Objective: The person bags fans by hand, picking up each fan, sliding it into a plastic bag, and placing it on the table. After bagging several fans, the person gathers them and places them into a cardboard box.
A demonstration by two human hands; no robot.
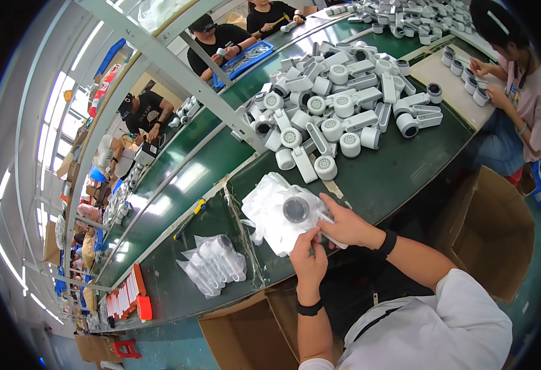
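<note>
A white handheld device with a round, grey-faced head [295,210] is in front of me, over a pile of white plastic bags [263,206]. My right hand [346,223] is closed around its handle end at the right. From below, my left hand [309,256] pinches at the near edge of the same device; whether a bag is also between its fingers, I cannot tell. To the left on the green bench lie several bagged devices [215,264] in clear plastic. Just beyond my hands rises a large heap of loose white devices [344,105] with round grilles.
A yellow-and-black cutter [190,217] lies left of the bags. Orange-red boxes [136,290] stand at the bench's left end. Open cardboard boxes [489,234] sit right and below the bench edge. A co-worker [520,92] handles devices at the right; others sit across the conveyor.
</note>
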